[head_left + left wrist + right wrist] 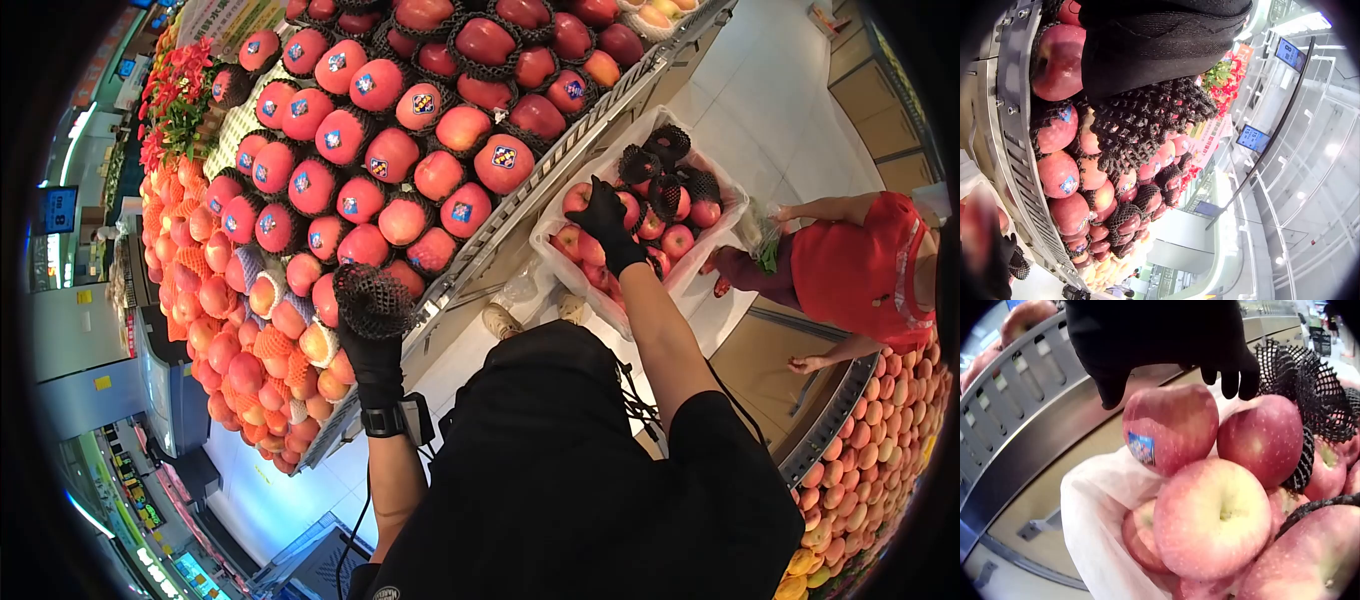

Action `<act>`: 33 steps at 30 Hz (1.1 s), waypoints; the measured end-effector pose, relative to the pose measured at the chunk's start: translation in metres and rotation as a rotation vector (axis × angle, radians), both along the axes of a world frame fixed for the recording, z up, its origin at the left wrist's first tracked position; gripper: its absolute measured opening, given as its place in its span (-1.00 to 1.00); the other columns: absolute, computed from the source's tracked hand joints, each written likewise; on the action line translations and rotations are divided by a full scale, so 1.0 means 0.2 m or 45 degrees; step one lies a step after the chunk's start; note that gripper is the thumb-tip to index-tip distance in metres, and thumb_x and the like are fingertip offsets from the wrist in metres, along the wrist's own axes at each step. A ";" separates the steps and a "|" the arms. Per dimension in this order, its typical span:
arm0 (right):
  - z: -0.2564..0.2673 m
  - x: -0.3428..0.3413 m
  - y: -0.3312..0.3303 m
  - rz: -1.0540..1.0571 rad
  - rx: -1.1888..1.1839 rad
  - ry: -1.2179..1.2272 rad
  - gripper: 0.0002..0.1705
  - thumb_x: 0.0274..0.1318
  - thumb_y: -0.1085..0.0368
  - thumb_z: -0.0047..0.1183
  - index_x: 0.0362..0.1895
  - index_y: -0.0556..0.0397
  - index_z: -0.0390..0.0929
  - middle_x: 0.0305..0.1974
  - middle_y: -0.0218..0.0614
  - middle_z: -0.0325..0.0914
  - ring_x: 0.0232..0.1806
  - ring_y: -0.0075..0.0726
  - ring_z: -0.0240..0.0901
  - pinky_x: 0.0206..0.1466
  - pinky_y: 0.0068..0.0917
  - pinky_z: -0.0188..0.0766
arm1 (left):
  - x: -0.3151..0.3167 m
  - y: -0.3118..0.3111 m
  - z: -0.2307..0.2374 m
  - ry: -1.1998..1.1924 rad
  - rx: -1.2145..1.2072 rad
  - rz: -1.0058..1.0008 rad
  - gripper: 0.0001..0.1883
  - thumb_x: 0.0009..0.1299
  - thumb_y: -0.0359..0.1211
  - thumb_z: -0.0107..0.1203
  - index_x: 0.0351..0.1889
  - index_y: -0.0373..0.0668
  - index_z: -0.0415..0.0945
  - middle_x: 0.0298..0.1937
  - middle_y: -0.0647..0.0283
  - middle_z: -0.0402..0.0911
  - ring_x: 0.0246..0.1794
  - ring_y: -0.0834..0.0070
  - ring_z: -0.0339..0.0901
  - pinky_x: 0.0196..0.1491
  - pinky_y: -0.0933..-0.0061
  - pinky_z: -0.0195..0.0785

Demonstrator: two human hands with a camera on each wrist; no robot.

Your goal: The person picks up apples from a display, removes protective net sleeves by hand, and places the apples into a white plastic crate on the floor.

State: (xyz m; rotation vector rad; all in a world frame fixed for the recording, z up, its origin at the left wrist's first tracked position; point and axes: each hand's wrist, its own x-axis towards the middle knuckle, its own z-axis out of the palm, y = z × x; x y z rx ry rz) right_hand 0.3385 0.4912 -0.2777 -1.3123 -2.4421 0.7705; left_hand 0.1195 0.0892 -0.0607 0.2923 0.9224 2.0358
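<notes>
My left hand (372, 358), in a black glove, holds an empty black foam net sleeve (373, 300) at the near edge of the apple display. In the left wrist view the net (1150, 122) hangs open-meshed below the dark glove (1160, 47). Over the lined crate (540, 240), my black-gloved right hand (607, 228) grips a red apple (577, 198). The right wrist view shows this apple (1172, 428) with a blue sticker, thumb on one side and fingers on the other. Other apples (1213, 519) lie right beneath it.
Rows of stickered apples (340, 137) in black nets fill the sloped display, bordered by a slotted metal rail (560, 150). Loose black nets (668, 145) lie in the crate. A person in red (860, 260) stands to the right, near another fruit stand (870, 450).
</notes>
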 end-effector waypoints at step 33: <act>1.28 -0.35 -0.82 0.492 -0.779 0.870 -0.54 0.04 0.24 0.20 0.05 0.06 0.47 -0.17 -0.13 0.58 -0.10 -0.19 0.57 -0.03 -0.30 0.47 | 0.21 0.45 0.13 0.006 -0.351 -0.032 -0.71 0.52 -0.33 -0.14 0.09 -0.28 0.39 0.11 0.18 0.47 0.05 0.43 0.46 0.16 0.40 0.31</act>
